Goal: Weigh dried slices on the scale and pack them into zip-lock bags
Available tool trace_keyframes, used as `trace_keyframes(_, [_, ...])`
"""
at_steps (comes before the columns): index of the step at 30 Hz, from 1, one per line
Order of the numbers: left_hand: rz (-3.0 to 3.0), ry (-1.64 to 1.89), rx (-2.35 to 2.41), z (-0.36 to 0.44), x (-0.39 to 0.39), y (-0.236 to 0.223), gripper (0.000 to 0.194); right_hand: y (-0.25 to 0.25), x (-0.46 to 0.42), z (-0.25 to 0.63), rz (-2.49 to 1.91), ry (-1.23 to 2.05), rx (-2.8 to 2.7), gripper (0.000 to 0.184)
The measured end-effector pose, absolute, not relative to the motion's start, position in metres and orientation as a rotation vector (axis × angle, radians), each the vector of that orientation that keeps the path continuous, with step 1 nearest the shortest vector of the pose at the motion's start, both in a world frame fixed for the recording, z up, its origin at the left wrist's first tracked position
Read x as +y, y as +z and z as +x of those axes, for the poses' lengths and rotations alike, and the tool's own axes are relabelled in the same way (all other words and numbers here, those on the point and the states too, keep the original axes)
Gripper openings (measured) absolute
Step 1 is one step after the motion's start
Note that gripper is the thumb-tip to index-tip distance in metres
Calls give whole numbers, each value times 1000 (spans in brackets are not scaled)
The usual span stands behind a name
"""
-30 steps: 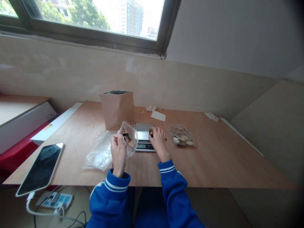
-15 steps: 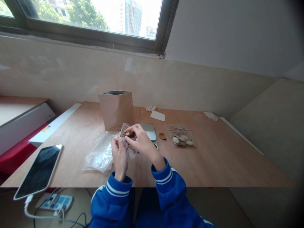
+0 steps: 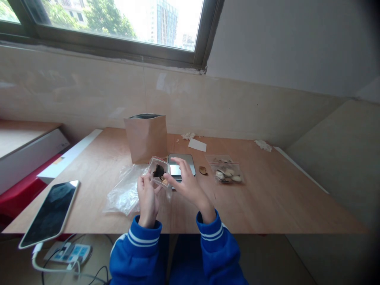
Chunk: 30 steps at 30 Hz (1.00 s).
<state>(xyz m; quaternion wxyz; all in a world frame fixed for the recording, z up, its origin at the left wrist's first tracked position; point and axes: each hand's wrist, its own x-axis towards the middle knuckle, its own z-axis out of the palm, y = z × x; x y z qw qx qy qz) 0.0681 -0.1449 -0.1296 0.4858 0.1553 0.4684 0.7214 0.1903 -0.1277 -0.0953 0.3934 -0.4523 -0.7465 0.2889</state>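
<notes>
My left hand (image 3: pixel 147 194) is closed on the edge of a small clear bag (image 3: pixel 158 171) holding dark and tan dried pieces, raised a little above the table. My right hand (image 3: pixel 185 183) sits just right of the bag's mouth, thumb and forefinger at its rim, the other fingers spread, nothing visible in them. Behind both hands lies a small digital scale (image 3: pixel 184 163) with a bare silver pan. One brown piece (image 3: pixel 203 170) rests on the table right of the scale.
A brown paper pouch (image 3: pixel 146 137) stands open behind the scale. A filled clear bag (image 3: pixel 226 170) lies to the right, a pile of empty plastic bags (image 3: pixel 124 190) to the left. A phone (image 3: pixel 49 212) on a cable sits at the table's (image 3: pixel 267 198) left front corner.
My right hand took a piece from the scale, carried it to the bag's mouth and dropped it in. It has now drawn back slightly with fingers spread. One piece appeared beside the scale.
</notes>
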Motion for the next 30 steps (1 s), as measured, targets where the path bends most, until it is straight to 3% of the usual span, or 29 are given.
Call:
trace_keyframes(3, [319,1792,1161,71,-146,-124,12,-110,-139,194,-1199,984,-1958,94])
trace_keyframes(6, [298,1755,1186,75,-150,-118,9,-118,-148,192,-1109,1115,-1977,107])
trace_keyframes(8, [315,1721,1203,76,-154,-115,12,-119,-152,188,-1068,1109,-1952,98])
trace_keyframes(11, [391,1711,1122,78,-160,-114,18,-117,-153,185,-1041,1011,-1845,55])
trace_keyframes(13, [452,1689,1076,77,-163,-118,19,-118,-151,186,-1024,947,-1747,41])
trace_keyframes(17, [612,1707,1261,72,-160,-139,15,-129,-139,196,-1012,919,-1520,40])
trace_keyframes(24, [843,1642,1283,65,-143,-177,41,-168,-123,221,-972,1179,-1231,52])
trace_keyframes(27, [813,1634,1190,67,-135,-191,50,-184,-120,228,-1054,1127,-1199,58])
trace_keyframes(30, [907,1592,1193,69,-129,-200,41,-200,-118,234,-1166,952,-1142,58])
